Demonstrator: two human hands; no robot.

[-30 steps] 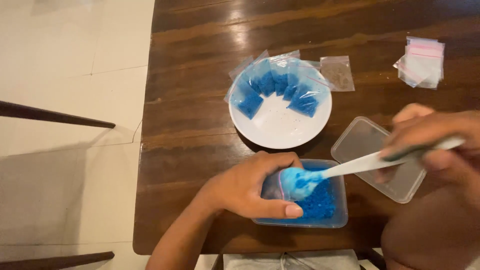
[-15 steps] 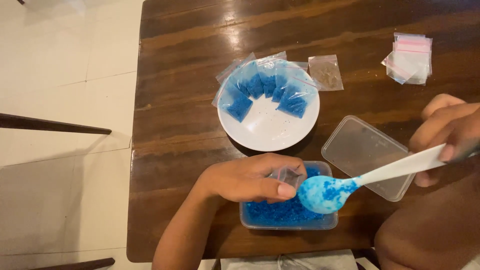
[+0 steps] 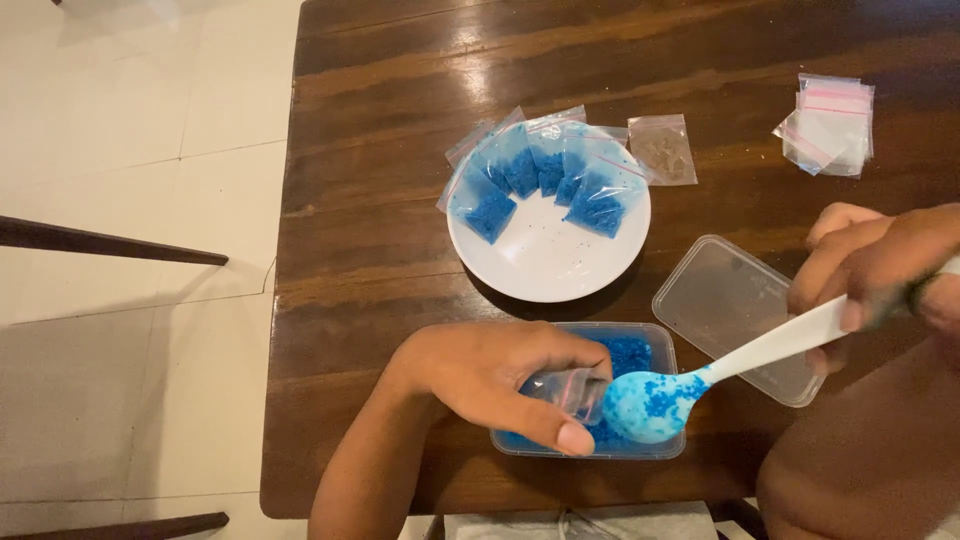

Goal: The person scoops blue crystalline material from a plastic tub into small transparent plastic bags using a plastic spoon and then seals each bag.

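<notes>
1. Left hand point(image 3: 490, 385): fingers curled around a small clear plastic bag point(image 3: 568, 390), pinching it above the near edge of the tub; the bag's open mouth faces right, toward the spoon.
2. Spoon point(image 3: 690, 385): smooth white plastic, its oval bowl heaped with coarse blue granules. Long axis runs from lower left to upper right; the bowl points left, just beside the bag.
3. Tub point(image 3: 660, 360): rectangular, clear plastic with rounded corners, holding loose blue granules; sits at the near edge of the table, under bag and spoon bowl.
4. Right hand point(image 3: 880, 265): closed on the spoon's handle, at the right of the view.
5. Lid point(image 3: 725, 300): clear, rectangular, lying flat just right of the tub.
6. Plate point(image 3: 545, 260): round, glossy white, bearing several filled bags point(image 3: 550, 175) of blue granules fanned along its far rim.
7. Empty bags point(image 3: 828, 125): a clear stack, far right on the dark, polished wooden table point(image 3: 380, 180).
</notes>
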